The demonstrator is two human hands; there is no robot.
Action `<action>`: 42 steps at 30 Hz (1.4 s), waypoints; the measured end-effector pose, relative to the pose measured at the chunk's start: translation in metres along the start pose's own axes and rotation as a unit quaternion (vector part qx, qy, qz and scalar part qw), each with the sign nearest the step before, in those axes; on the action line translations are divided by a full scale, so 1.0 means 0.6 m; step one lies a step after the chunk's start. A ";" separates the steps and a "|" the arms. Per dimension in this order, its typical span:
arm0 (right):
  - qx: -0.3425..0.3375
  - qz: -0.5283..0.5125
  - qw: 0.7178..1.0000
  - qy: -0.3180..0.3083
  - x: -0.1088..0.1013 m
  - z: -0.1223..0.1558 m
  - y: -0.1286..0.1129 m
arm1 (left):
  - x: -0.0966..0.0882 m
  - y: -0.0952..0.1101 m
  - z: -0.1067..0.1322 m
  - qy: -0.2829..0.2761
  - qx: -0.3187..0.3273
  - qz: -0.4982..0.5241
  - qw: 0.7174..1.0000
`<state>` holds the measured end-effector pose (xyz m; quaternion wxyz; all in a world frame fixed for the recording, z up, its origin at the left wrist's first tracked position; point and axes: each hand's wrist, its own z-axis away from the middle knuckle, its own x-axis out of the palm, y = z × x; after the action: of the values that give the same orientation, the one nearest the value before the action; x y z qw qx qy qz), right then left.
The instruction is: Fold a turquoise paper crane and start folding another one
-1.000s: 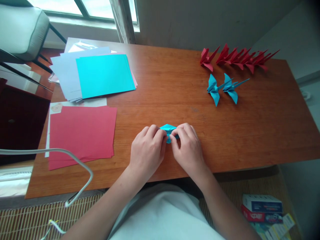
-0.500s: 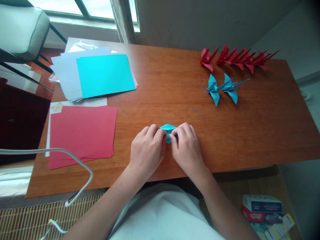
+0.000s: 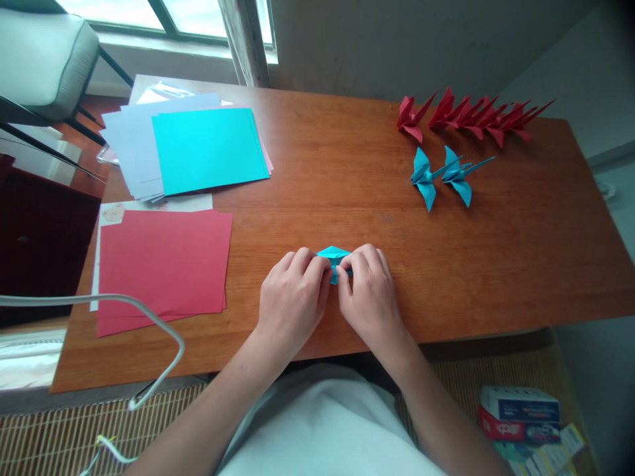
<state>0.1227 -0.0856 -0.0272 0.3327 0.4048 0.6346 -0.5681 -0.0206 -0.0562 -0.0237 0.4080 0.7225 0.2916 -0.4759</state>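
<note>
At the near edge of the wooden table, the left hand and right hand pinch a small folded blue paper between them, thumbs and fingertips closed on its left and right sides; the fingers hide part of it, so its full shape cannot be told. Taking that paper as the clock's centre, red sheets lie at 9 o'clock. Two blue paper cranes stand at 2 o'clock, one just behind the other. Blue sheets lie at 10 o'clock, overlapping white sheets. Beyond the blue cranes, between 1 and 2 o'clock, red paper cranes form a row, the leftmost slightly apart. Farthest, past the table, is a window at 11 o'clock.
</note>
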 end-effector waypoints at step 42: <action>-0.016 -0.057 0.997 0.051 0.000 0.020 0.026 | 0.006 0.014 -0.001 -0.016 -0.016 -0.048 0.999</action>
<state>0.1365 -0.0969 -0.0357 0.2736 0.3910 0.6819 -0.5544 -0.0124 -0.0600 -0.0242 0.4012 0.6934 0.3268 -0.5014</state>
